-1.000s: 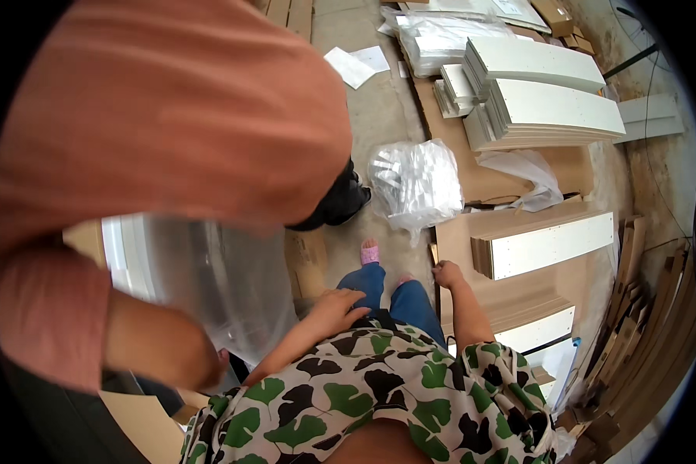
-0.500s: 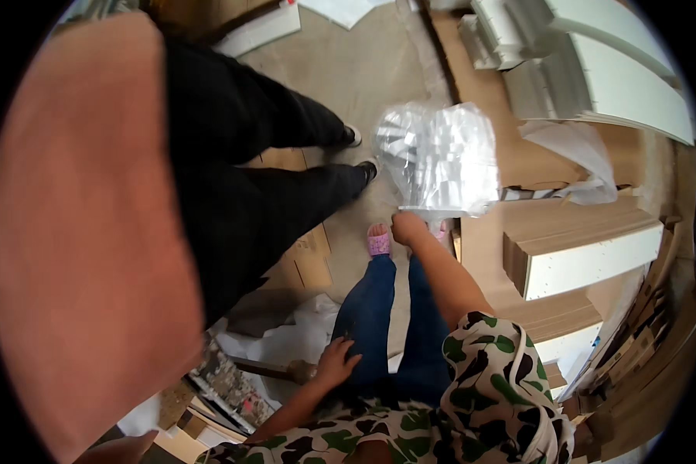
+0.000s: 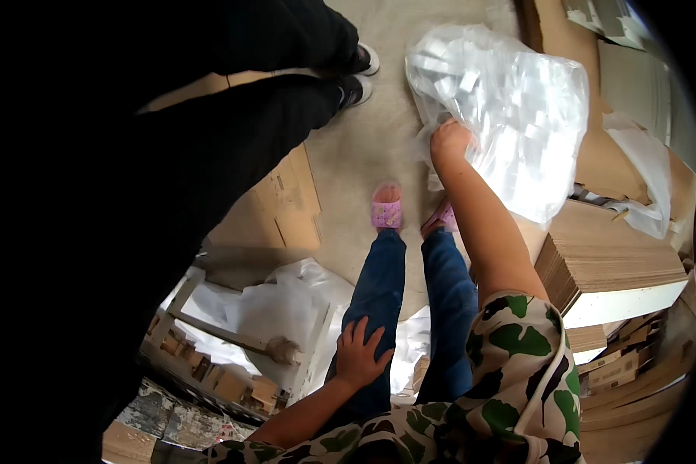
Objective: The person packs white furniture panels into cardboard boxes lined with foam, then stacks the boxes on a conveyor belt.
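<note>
My right hand (image 3: 450, 141) is closed on the near left edge of a large clear plastic bag (image 3: 530, 124). Shiny white and silvery blocky pieces fill the bag; their kind I cannot make out. The bag is out in front of me to the right, beyond my pink slippers (image 3: 387, 206). My left hand (image 3: 361, 354) lies on my left thigh in blue jeans, fingers spread, holding nothing.
Another person in black trousers (image 3: 232, 147) stands close on my left. Flattened cardboard (image 3: 286, 197) lies beside that person. On my right are stacked boards (image 3: 607, 255) with a white side. A wooden frame (image 3: 232, 332) and white plastic sheeting (image 3: 282, 298) are at lower left.
My right hand has moved farther forward and right with the bag, which now looks larger and spread out. The other person's bare arm has left view. My left hand stays on my thigh.
</note>
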A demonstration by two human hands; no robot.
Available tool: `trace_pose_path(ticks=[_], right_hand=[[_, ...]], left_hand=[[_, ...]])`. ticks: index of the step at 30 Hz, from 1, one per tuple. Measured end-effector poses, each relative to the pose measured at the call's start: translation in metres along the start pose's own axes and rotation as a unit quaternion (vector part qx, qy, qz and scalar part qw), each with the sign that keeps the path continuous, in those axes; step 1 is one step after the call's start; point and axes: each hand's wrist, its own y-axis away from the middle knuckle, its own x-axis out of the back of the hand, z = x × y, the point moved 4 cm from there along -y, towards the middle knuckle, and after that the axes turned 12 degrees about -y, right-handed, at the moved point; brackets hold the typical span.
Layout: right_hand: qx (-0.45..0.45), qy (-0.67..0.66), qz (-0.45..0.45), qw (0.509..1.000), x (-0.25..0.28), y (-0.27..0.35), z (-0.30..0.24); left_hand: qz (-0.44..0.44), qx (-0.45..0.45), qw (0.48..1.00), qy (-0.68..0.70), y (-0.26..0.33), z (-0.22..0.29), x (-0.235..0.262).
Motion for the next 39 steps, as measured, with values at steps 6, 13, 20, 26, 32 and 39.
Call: trace_pose_path(ticks=[6, 13, 20, 26, 32, 39], right_hand=[[-0.013, -0.225, 0.046, 0.973, 0.042, -0.03, 0.028], [0.004, -0.071, 0.102, 0.992, 0.057, -0.029, 0.016], [0.05, -0.143, 0.346, 0.926, 0.049, -0.085, 0.034], [0.033, -0.043, 0.373, 0.926, 0.065, -0.06, 0.088], [0.066, -0.098, 0.185, 0.976, 0.058, -0.018, 0.116], [-0.007, -0.136, 0.185, 0.973, 0.074, 0.017, 0.142]], left_hand=[[0.008, -0.027, 1.0, 0.001, -0.007, -0.001, 0.008], [-0.008, -0.045, 0.999, -0.008, -0.016, -0.01, 0.018], [-0.012, -0.065, 0.998, -0.003, -0.02, -0.013, 0.023], [0.011, -0.084, 0.996, -0.017, -0.022, -0.008, 0.024], [0.048, -0.098, 0.993, -0.039, -0.022, -0.01, 0.028], [0.04, -0.125, 0.989, -0.073, -0.023, -0.009, 0.034]])
